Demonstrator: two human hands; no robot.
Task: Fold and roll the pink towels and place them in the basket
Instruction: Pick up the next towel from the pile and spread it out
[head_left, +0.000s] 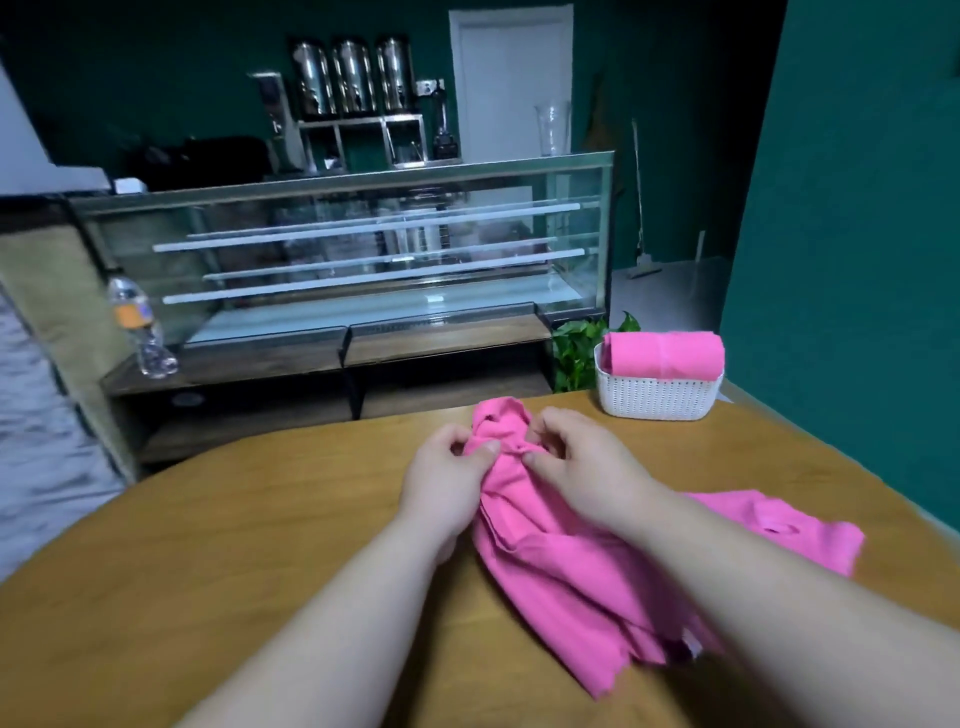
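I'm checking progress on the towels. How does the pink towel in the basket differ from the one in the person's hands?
The basket towel is rolled into a neat cylinder; the held towel is loose and crumpled. The basket towel sits untouched in the white basket; the held towel lies on the table, its far end pinched by the left hand and right hand. Both are bright pink.

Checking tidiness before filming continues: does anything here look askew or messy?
The pink towel the left hand and right hand pinch is bunched at its far end; a second towel lies rumpled to its right. Nothing spilled.
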